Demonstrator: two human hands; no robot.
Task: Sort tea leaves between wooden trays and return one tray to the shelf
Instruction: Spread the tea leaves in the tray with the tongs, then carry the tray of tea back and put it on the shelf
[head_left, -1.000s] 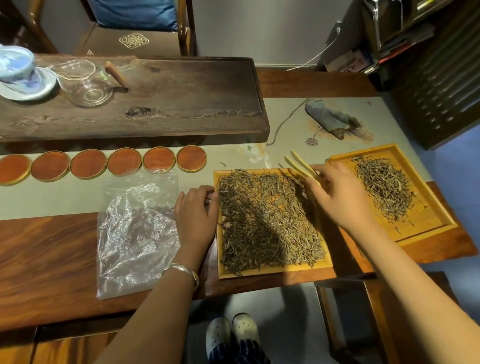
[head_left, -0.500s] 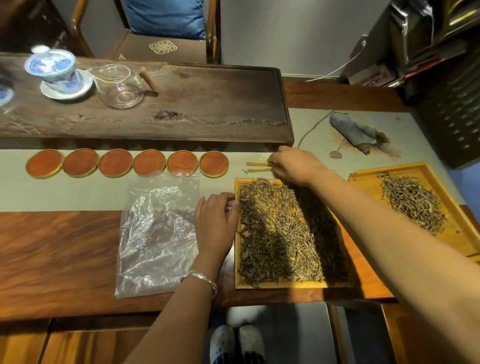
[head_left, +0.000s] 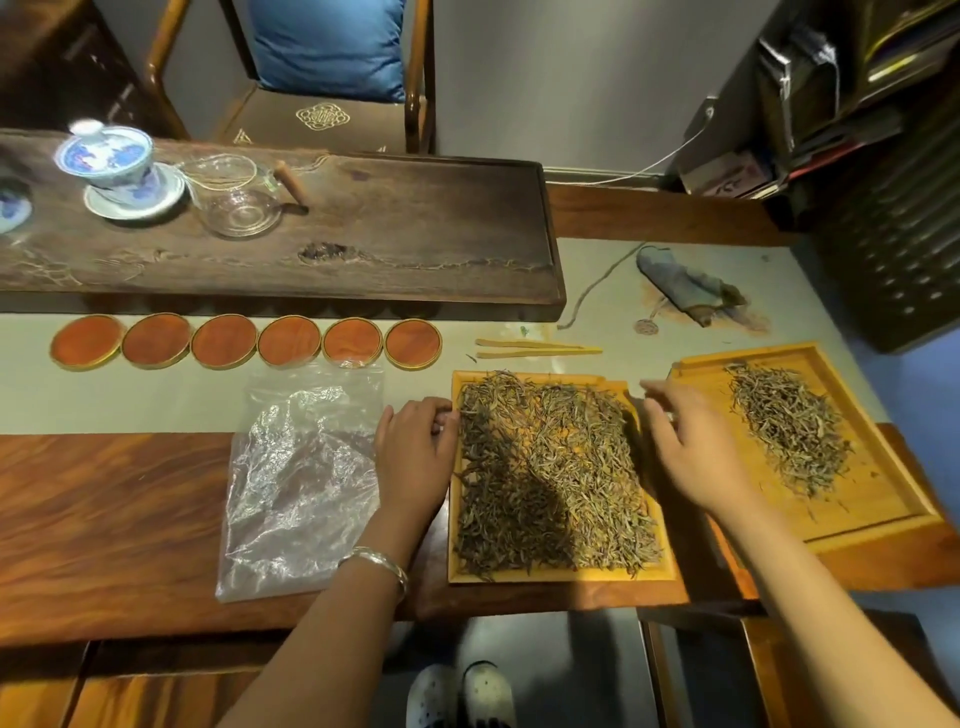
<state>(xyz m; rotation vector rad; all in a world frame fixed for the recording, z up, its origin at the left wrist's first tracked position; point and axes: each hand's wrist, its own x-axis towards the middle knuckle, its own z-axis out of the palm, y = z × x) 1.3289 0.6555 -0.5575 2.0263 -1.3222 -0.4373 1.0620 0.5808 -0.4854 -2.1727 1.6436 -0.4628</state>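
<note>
A light wooden tray (head_left: 563, 574) lies in front of me, covered with a wide layer of dry tea leaves (head_left: 550, 467). My left hand (head_left: 415, 452) rests against its left rim, fingers curled on the edge. My right hand (head_left: 691, 447) hovers at the tray's right rim with fingers apart and nothing in it. A second wooden tray (head_left: 883, 499) to the right holds a smaller heap of tea leaves (head_left: 784, 426). Bamboo tweezers (head_left: 535, 349) lie on the cloth just behind the near tray.
A crumpled clear plastic bag (head_left: 301, 478) lies left of the near tray. Several round red coasters (head_left: 244, 342) line the grey runner. Behind them a dark tea board (head_left: 389, 239) carries a lidded porcelain cup (head_left: 111, 166) and a glass pitcher (head_left: 239, 200). A dark shelf (head_left: 883, 156) stands at right.
My right hand carried the tweezers from over the trays to the cloth behind the near tray, left them there, and came back to the tray's right rim. The left hand stayed put.
</note>
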